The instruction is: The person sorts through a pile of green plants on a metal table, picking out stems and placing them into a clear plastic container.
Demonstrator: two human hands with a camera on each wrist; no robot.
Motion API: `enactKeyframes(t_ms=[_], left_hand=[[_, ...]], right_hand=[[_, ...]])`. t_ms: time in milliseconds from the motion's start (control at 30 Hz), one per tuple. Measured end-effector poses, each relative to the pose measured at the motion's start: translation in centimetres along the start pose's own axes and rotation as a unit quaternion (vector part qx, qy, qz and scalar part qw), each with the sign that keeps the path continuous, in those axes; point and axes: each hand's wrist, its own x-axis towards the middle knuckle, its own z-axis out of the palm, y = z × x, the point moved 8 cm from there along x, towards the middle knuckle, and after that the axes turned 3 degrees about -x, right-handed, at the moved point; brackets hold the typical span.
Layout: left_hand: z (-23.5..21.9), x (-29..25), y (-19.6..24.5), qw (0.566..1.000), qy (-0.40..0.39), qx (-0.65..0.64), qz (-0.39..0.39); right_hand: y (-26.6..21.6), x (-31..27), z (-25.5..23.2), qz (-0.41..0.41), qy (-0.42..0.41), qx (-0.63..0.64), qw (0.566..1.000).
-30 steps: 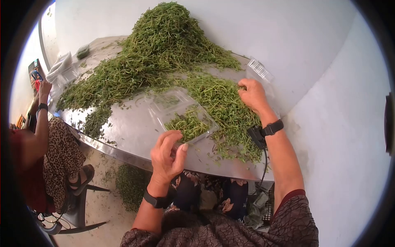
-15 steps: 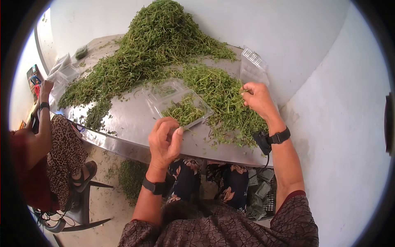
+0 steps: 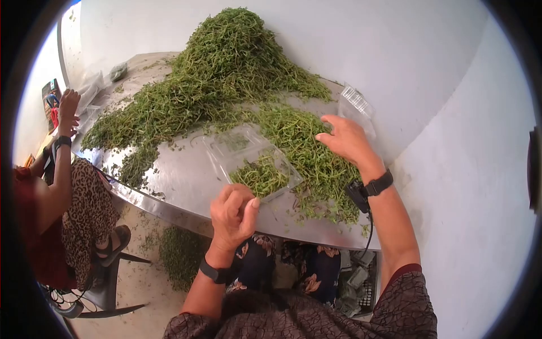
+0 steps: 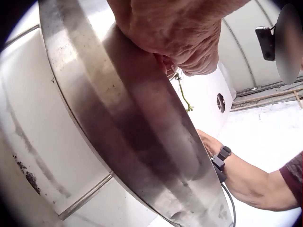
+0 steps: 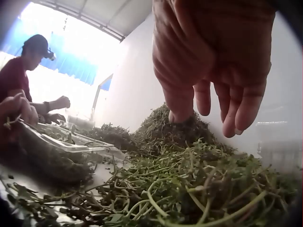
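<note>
My left hand [image 3: 232, 217] hovers at the near edge of a clear plastic clamshell box [image 3: 294, 179], fingers curled. From its fingertips hangs a thin green sprig [image 4: 183, 94], plain in the left wrist view. Leafy green stems [image 3: 259, 174] partly fill the box, and its lid [image 3: 217, 161] lies folded back on the table. Above a loose heap of the same greens [image 3: 307, 150], to the right of the box, is my right hand [image 3: 349, 142]. Its thumb and fingers are apart with nothing between them; the right wrist view shows the fingers [image 5: 241, 106] pointing down over the stems.
A tall mound of greens [image 3: 228, 62] stands at the back of the metal table [image 3: 180, 169]. Empty clear boxes [image 3: 355, 104] are stacked by the wall. Another person [image 5: 23, 78] sits at the left. Below the table edge, a black crate [image 3: 370, 282] holds more plastic boxes.
My right hand has spread its finger and thumb, which were closed together over the greens before. The left hand stays beside the box. The other person's hand has risen a little.
</note>
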Motion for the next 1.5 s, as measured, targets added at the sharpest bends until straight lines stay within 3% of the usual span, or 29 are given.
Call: enactKeyframes(t_ms=[100, 167, 267, 400, 600, 700, 767, 1067, 1167, 1367, 1500], left_hand=[[0.0, 0.0, 0.0, 1.000, -0.005, 0.005, -0.005], [0.1, 0.0, 0.0, 1.000, -0.004, 0.011, 0.000], [0.0, 0.1, 0.2, 1.000, -0.007, 0.021, 0.007], [0.2, -0.1, 0.0, 0.999, -0.035, 0.031, -0.027], [0.2, -0.2, 0.0, 0.998, -0.039, 0.029, -0.043], [0.3, -0.1, -0.2, 0.998, -0.041, 0.034, -0.045], [0.1, 0.1, 0.2, 1.000, -0.014, 0.025, 0.000], [0.3, -0.3, -0.3, 0.999, -0.012, 0.035, 0.004], [0.4, -0.3, -0.5, 0.998, -0.031, 0.018, -0.050], [0.3, -0.1, 0.0, 0.999, -0.003, 0.032, 0.033], [0.2, -0.1, 0.0, 0.999, -0.015, 0.034, -0.017]], right_hand=[[-1.1, 2.5, 1.6, -0.038, -0.015, -0.080, 0.996], [-2.3, 4.0, 2.7, -0.120, 0.003, -0.124, 0.985], [-2.3, 6.3, 5.0, -0.141, -0.030, -0.153, 0.978], [-2.4, 7.4, 6.6, -0.130, -0.056, -0.179, 0.974], [-0.6, 9.0, 7.8, -0.110, 0.001, -0.212, 0.971], [-0.1, 8.4, 6.0, -0.096, 0.022, -0.153, 0.983], [0.9, 7.4, 3.8, -0.062, 0.058, -0.055, 0.995], [3.5, 2.5, -2.0, -0.040, 0.133, 0.162, 0.977], [3.6, -0.1, -2.3, -0.001, 0.120, 0.177, 0.977], [4.2, -4.5, -0.9, 0.000, 0.085, 0.173, 0.981], [4.5, -6.7, -1.1, -0.007, 0.103, 0.185, 0.977]])
